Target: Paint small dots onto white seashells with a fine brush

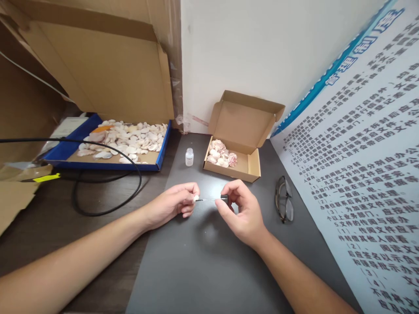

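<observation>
My left hand (175, 204) is closed in a pinch on a small white shell (195, 198) just above the dark grey desk (203, 261). My right hand (240, 211) pinches the black cap of a thin brush (214, 199), whose tip touches the shell. Both hands meet at the desk's middle. A small clear bottle (189, 157) stands uncapped behind them.
A blue tray (65, 150) of several pale shells lies at the back left, under a large cardboard box (98, 61). A small open carton (240, 135) holds pinkish shells at the back. A black cable (108, 183) loops left. Glasses (284, 199) lie right, beside a printed poster (360, 165).
</observation>
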A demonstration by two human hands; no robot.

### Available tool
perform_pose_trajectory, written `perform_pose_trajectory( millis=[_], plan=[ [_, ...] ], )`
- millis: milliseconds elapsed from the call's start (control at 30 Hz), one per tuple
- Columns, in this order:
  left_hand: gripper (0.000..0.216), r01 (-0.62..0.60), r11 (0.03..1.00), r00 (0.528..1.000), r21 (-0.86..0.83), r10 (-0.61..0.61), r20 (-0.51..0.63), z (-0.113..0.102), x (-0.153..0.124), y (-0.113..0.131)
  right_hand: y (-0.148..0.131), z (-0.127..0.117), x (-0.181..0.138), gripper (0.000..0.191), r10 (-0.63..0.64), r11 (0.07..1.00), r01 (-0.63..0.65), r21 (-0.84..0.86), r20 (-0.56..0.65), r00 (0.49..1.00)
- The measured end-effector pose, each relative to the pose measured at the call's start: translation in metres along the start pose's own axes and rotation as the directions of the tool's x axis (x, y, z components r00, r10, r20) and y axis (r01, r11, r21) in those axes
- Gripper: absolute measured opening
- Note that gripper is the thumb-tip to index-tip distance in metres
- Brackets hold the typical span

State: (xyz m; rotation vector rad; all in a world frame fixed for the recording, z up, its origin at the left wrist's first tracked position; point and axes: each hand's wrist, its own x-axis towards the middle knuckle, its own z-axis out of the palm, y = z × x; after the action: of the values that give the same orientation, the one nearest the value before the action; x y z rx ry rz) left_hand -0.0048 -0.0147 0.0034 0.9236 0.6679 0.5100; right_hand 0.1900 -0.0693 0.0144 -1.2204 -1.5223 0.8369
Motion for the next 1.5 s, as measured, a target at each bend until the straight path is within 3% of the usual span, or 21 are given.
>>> perform_pose_trajectory(
  millis=[633, 1500],
  plan=[
    [0.016, -0.013, 1.0, 1.0, 0.012, 0.013, 0.011, 0.0002, -0.0002, -0.0002, -0.0005, -0.0015, 0.001, 0.014, 0.009, 1.0, -0.011, -0.028, -0.056, 0.998],
    [0.014, -0.027, 0.999, 0.999, 0.03, 0.026, 0.026, -0.0005, -0.0008, -0.0016, -0.0014, -0.0019, -0.0005, 0.015, -0.026, 0.999, 0.026, 0.026, 0.013, 1.0]
  ],
)
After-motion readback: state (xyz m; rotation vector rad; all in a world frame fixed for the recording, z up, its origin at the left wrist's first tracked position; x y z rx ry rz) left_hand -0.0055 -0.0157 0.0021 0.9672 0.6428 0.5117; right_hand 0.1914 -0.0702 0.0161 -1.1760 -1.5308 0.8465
